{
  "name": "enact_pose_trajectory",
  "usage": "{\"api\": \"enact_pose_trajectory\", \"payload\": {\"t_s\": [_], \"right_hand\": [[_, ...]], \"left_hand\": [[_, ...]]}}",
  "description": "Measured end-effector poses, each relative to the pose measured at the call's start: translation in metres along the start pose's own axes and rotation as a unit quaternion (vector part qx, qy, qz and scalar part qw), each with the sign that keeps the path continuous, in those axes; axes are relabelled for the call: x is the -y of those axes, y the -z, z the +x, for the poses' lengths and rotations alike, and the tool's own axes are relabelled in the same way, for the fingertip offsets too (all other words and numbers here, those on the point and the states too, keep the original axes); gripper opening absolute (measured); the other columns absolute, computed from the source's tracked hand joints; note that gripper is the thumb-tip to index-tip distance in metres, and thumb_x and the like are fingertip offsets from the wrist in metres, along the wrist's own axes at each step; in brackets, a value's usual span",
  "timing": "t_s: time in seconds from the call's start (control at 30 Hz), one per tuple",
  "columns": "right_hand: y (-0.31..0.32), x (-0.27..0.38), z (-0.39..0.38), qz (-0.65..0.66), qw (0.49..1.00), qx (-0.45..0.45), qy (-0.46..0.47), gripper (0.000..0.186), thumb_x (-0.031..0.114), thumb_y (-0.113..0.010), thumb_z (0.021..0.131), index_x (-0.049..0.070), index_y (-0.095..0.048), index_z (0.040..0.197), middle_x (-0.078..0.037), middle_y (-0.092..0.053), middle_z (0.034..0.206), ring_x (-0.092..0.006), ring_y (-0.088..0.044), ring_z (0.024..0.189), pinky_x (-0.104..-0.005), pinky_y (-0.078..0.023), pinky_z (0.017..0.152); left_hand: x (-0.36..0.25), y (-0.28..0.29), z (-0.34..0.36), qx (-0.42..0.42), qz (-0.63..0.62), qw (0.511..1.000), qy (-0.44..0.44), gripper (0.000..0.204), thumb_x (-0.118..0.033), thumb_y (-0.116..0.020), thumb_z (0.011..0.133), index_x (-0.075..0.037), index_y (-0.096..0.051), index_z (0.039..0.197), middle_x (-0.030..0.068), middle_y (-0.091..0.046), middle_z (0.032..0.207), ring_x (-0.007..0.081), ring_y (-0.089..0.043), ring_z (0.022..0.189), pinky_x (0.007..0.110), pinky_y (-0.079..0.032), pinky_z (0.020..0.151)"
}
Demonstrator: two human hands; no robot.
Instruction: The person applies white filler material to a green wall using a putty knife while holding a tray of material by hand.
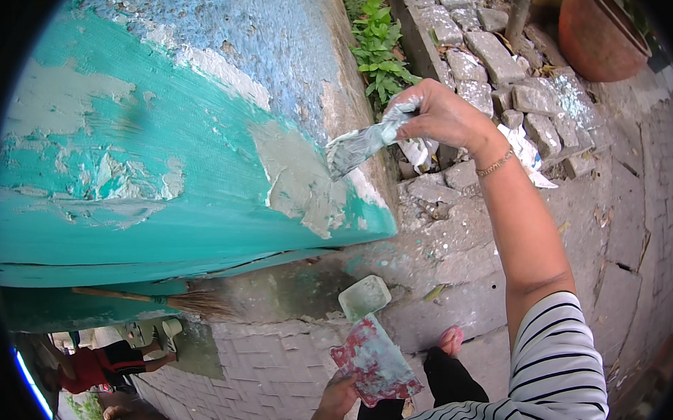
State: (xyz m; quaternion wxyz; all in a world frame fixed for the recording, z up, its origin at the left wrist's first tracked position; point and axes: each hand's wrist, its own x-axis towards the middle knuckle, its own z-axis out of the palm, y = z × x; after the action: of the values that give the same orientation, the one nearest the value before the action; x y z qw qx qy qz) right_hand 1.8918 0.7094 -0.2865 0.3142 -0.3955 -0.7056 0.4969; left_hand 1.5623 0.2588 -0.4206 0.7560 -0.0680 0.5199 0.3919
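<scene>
My right hand [446, 114] is closed round the handle of a putty knife [355, 150] coated in pale filler. The blade lies at the right edge of a grey filler patch [293, 174] on the turquoise-painted wall [222, 204], near the wall's corner. Low in front of my body, my left hand [338, 395] grips the edge of a red, flat board [376, 360] smeared with whitish filler. Just beyond the board a small pale rectangular tub [365, 297] stands on the ground. More grey patches [64, 95] show across the wall, and its upper part is rough blue.
Broken bricks and stones [496, 57] lie at the upper right, near a large clay pot [601, 32]. Green leaves [377, 48] grow beside the wall's corner. A straw broom [197, 301] rests at the wall's base. Another person [93, 367] in red is at the lower left.
</scene>
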Motion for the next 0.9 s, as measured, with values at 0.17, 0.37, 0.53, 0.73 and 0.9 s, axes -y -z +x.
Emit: {"api": "enact_pose_trajectory", "payload": {"t_s": [0.17, 0.37, 0.53, 0.73, 0.9], "right_hand": [[-0.033, 0.036, -0.096, -0.235, 0.956, -0.101, 0.148, 0.012, 0.001, -0.071, 0.069, 0.006, -0.068, 0.079, -0.006, -0.06, 0.069, -0.0215, -0.06, 0.067, -0.0359, -0.044, 0.061], [-0.124, 0.051, -0.148, -0.328, 0.934, -0.106, 0.095, 0.022, 0.007, -0.062, 0.069, 0.006, -0.065, 0.09, -0.008, -0.056, 0.08, -0.0279, -0.06, 0.074, -0.041, -0.047, 0.063], [-0.14, 0.053, -0.142, -0.361, 0.905, -0.178, 0.137, 0.03, 0.008, -0.061, 0.068, 0.004, -0.064, 0.098, -0.009, -0.056, 0.084, -0.0273, -0.059, 0.074, -0.0407, -0.047, 0.063], [-0.107, 0.078, -0.127, -0.419, 0.859, -0.236, 0.173, 0.031, 0.008, -0.064, 0.066, 0.006, -0.066, 0.097, -0.007, -0.057, 0.083, -0.0257, -0.058, 0.074, -0.0384, -0.047, 0.063], [-0.098, 0.109, -0.132, -0.409, 0.848, -0.291, 0.174, 0.039, 0.001, -0.071, 0.057, 0.008, -0.068, 0.096, -0.008, -0.062, 0.085, -0.0267, -0.058, 0.072, -0.0373, -0.046, 0.061]], "left_hand": [[-0.002, 0.004, -0.005, 0.001, -0.002, 1.0, 0.003, 0.047, 0.002, -0.052, 0.09, 0.001, -0.042, 0.136, 0.0136, -0.058, 0.129, 0.0269, -0.057, 0.119, 0.043, -0.043, 0.105], [-0.014, -0.004, -0.006, 0.031, 0.009, 0.999, 0.013, 0.048, 0.002, -0.053, 0.089, 0.001, -0.042, 0.136, 0.0131, -0.06, 0.127, 0.0266, -0.059, 0.117, 0.042, -0.046, 0.102], [-0.018, -0.001, -0.013, 0.045, 0.013, 0.999, 0.016, 0.048, 0.001, -0.055, 0.089, 0.001, -0.043, 0.136, 0.0135, -0.06, 0.126, 0.027, -0.059, 0.116, 0.042, -0.046, 0.102], [-0.036, -0.004, -0.031, 0.067, 0.029, 0.997, -0.005, 0.043, -0.001, -0.055, 0.09, 0.0, -0.045, 0.133, 0.0127, -0.062, 0.122, 0.0251, -0.06, 0.113, 0.041, -0.047, 0.101], [-0.043, 0.0, -0.039, 0.09, 0.034, 0.995, -0.015, 0.047, -0.003, -0.059, 0.088, -0.001, -0.045, 0.133, 0.012, -0.061, 0.124, 0.0249, -0.06, 0.114, 0.041, -0.046, 0.102]]}}
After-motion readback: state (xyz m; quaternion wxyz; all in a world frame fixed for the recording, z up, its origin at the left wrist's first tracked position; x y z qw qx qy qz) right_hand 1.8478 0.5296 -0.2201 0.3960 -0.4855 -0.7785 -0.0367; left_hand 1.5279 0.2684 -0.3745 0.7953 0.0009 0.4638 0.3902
